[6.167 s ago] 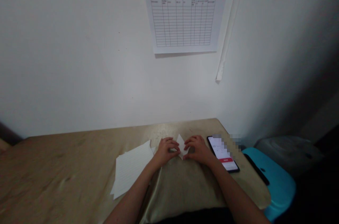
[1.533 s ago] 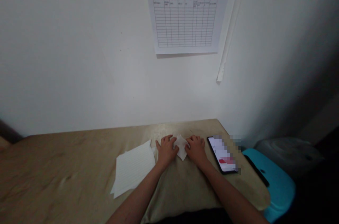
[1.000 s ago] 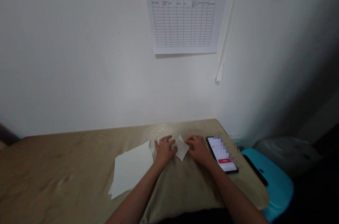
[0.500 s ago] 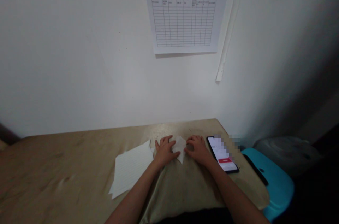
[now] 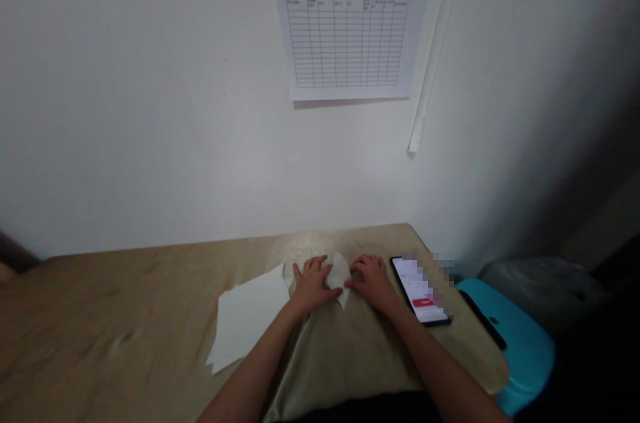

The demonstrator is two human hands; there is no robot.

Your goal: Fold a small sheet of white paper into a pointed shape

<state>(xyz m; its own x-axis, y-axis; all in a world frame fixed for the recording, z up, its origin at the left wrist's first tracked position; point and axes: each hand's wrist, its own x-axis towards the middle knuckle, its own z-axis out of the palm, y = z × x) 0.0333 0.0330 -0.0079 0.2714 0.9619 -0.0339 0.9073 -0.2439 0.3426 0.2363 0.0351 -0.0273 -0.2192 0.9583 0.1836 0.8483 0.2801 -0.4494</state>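
Note:
A small piece of folded white paper lies on the table between my two hands, with a point toward me. My left hand holds its left side, thumb and index finger on the paper and the other fingers spread over the table. On the opposite edge, my right hand grips the paper with the thumb and bent fingers. Left of my left hand rests a stack of lined paper sheets, partly covered by my forearm.
A phone with a lit screen lies right of my right hand. The table has a brownish cover and meets a white wall bearing a printed table sheet. Beyond the right edge stands a turquoise plastic object.
The folded paper looks narrower and smoother at its top and right side. My right thumb has shifted slightly left over it; my left hand is nearly still.

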